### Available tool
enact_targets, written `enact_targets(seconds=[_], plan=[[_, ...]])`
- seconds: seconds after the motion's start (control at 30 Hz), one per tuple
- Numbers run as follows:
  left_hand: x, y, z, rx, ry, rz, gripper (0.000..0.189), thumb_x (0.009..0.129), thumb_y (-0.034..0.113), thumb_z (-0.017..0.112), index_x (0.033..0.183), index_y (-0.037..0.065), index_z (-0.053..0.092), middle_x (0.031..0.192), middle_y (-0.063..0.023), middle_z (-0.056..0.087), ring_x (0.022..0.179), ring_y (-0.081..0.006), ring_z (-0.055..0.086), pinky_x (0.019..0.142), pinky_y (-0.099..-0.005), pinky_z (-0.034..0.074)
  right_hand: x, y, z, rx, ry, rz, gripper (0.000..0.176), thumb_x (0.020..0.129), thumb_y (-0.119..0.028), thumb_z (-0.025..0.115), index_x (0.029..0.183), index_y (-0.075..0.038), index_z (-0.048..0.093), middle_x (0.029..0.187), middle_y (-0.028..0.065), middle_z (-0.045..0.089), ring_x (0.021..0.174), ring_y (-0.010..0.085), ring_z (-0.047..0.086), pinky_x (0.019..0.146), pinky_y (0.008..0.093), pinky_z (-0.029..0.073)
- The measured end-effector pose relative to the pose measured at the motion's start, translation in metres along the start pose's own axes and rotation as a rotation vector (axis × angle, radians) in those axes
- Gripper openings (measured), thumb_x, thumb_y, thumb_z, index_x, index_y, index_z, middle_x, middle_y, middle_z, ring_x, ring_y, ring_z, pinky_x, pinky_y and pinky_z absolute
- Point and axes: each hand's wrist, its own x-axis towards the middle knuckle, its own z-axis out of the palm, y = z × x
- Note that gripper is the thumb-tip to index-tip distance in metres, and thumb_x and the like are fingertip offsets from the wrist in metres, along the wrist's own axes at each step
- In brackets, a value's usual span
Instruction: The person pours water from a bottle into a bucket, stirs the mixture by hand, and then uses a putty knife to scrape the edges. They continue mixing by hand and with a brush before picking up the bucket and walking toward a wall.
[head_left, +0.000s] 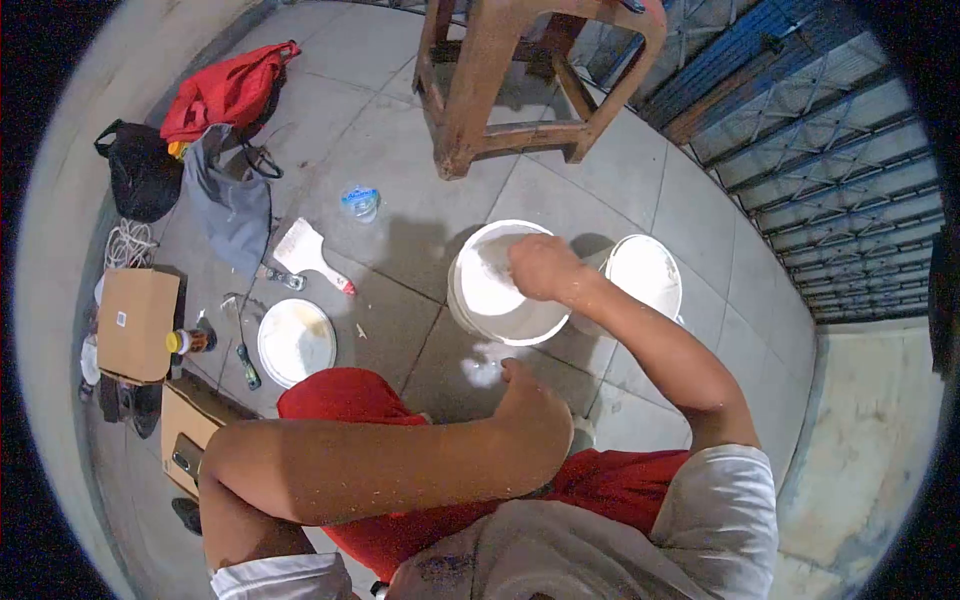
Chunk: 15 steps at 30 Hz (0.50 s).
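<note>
My right hand [545,267] is closed over the far right rim of a white bucket [513,325] on the tiled floor. What it grips, if anything, is hidden beneath the fingers. Inside the bucket is a bright white content [490,285]. My left arm crosses in front of my body, and my left hand [530,405] hangs low on the near side of the bucket, apart from it. Only its thumb shows clearly; the other fingers are hidden. A second white bucket [645,275] with a white top stands right of the first, partly behind my right forearm.
Left lie a white round lid [297,342], a wide scraper [304,255], a green-handled tool [248,365], a clear plastic cup [361,203] and a cardboard box [138,325]. Farther back are a grey cloth bag [228,185], a red bag [225,95], a brown stool [500,90] and a metal gate [820,170].
</note>
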Motion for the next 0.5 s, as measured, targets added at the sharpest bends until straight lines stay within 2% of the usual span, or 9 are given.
enact_targets(seconds=[0.07, 0.2, 0.27, 0.5], plan=[[0.000, 0.002, 0.000, -0.001, -0.018, 0.002, 0.037, 0.084, 0.033, 0.056, 0.097, -0.001, 0.063, 0.090, -0.0222, 0.065, 0.086, -0.0374, 0.063, 0.085, -0.0679, 0.038, -0.007, -0.003, -0.016, 0.023, -0.027, 0.048, 0.024, 0.077, -0.018, 0.064, 0.086, 0.004, 0.068, 0.092, 0.0253, 0.066, 0.091, 0.0389, 0.064, 0.081, 0.0448, 0.051], [0.002, 0.001, 0.001, 0.006, 0.020, -0.011, 0.037, 0.084, 0.034, 0.057, 0.096, -0.001, 0.063, 0.090, -0.0223, 0.065, 0.087, -0.0388, 0.063, 0.085, -0.0671, 0.038, -0.003, -0.003, -0.008, -0.001, -0.009, 0.034, 0.026, 0.077, -0.019, 0.065, 0.089, 0.004, 0.068, 0.093, 0.0248, 0.066, 0.093, 0.0383, 0.064, 0.083, 0.0441, 0.050], [0.003, 0.000, 0.000, 0.022, 0.024, -0.012, 0.038, 0.083, 0.034, 0.057, 0.096, -0.001, 0.064, 0.090, -0.0223, 0.065, 0.087, -0.0394, 0.063, 0.085, -0.0665, 0.039, 0.003, -0.003, 0.000, 0.016, -0.084, 0.040, 0.028, 0.077, -0.020, 0.065, 0.091, 0.004, 0.067, 0.094, 0.0245, 0.066, 0.093, 0.0383, 0.064, 0.082, 0.0437, 0.051], [0.000, 0.000, -0.010, -0.082, -0.035, 0.004, 0.036, 0.084, 0.033, 0.057, 0.097, 0.001, 0.062, 0.087, -0.0194, 0.065, 0.086, -0.0369, 0.063, 0.082, -0.0623, 0.041, 0.009, 0.006, 0.015, 0.025, -0.072, 0.088, 0.025, 0.074, -0.017, 0.063, 0.088, 0.003, 0.068, 0.092, 0.0241, 0.067, 0.090, 0.0375, 0.065, 0.080, 0.0436, 0.052]])
